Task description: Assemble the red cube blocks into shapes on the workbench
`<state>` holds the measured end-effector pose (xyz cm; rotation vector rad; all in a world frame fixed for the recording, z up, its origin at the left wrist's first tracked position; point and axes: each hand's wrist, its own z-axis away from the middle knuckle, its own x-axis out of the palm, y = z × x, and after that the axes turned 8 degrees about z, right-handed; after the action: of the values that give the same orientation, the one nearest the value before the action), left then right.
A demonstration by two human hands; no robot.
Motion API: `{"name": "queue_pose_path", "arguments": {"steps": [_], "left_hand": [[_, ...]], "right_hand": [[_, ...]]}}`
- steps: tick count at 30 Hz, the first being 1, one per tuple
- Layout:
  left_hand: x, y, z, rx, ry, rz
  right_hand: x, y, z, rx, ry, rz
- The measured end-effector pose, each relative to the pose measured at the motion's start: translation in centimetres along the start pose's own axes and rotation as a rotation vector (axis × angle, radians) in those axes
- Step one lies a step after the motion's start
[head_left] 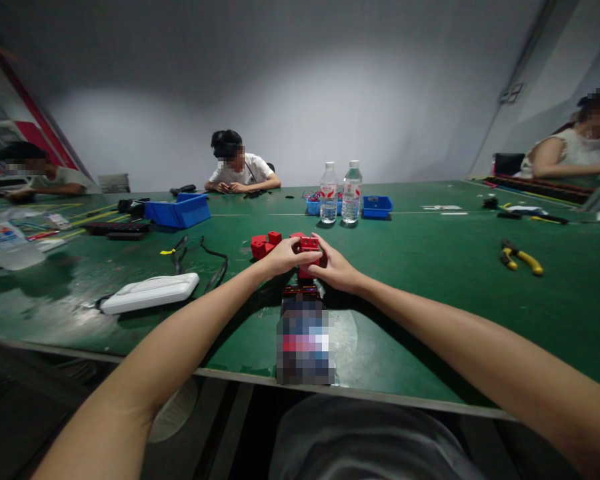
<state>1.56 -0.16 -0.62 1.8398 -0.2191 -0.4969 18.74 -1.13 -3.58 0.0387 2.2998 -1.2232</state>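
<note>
Between my two hands is a red block (309,244) with small dark holes in its face. My left hand (284,256) grips it from the left, thumb across its front. From the right, my right hand (337,268) closes on the same block with fingers and thumb. More red shows just below the fingers, and I cannot tell whether it is a separate block. Several loose red blocks (263,247) lie on the green table to the left of my hands. A phone-like device (304,340) with a blurred screen lies in front of me, below my hands.
A white device (151,293) with black cables lies at left. Two water bottles (351,193) stand behind my hands, near blue bins (377,207). A larger blue bin (179,211) is at back left. Yellow-handled pliers (523,257) lie right. Other people sit around the table (430,267).
</note>
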Motion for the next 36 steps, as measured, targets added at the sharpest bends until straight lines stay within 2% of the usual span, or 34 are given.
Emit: {"name": "queue_pose_path", "arguments": {"steps": [8,15,20,24,28,30,33,36], "left_hand": [[0.4,-0.3,0.0,0.055,0.042,-0.004],[0.6,-0.4,-0.2,0.046,0.071,0.026],[0.4,-0.6,-0.3,-0.003,0.070,0.083],[0.7,-1.0,-0.5,-0.091,0.186,0.205],[0.9,-1.3,-0.9,-0.118,0.260,0.492],[0.8,-1.3,-1.0,-0.134,0.283,0.582],[0.7,-1.3,-1.0,-0.171,0.297,0.588],[0.8,-1.0,-0.8,-0.178,0.259,0.561]], "right_hand": [[0.0,-0.2,0.0,-0.034,-0.014,-0.030],[0.1,-0.3,0.0,-0.081,-0.014,-0.065],[0.1,0.1,0.0,0.027,0.073,0.048],[0.2,0.3,-0.1,0.120,0.088,0.039],[0.3,0.3,0.0,0.042,-0.046,-0.106],[0.3,0.3,-0.1,0.000,-0.065,-0.140],[0.4,0.3,-0.1,-0.028,-0.042,-0.175],[0.5,0.4,-0.1,-0.045,-0.040,-0.208]]}}
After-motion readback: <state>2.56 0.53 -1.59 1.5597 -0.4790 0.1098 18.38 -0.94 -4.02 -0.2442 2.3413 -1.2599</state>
